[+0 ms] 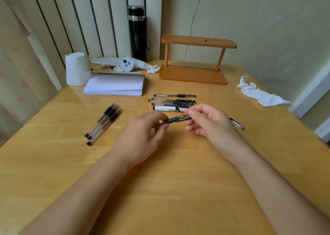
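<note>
My left hand (141, 136) and right hand (209, 122) pinched one black-gripped clear plastic pen (172, 121), three uncapped clear pens (103, 124) off to their left, capped pens (173, 100) just beyond them

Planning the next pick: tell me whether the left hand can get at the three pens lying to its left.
Probably yes: only bare table lies between the left hand and the three pens. But that hand pinches a pen together with the right hand and would have to let go first.
</note>
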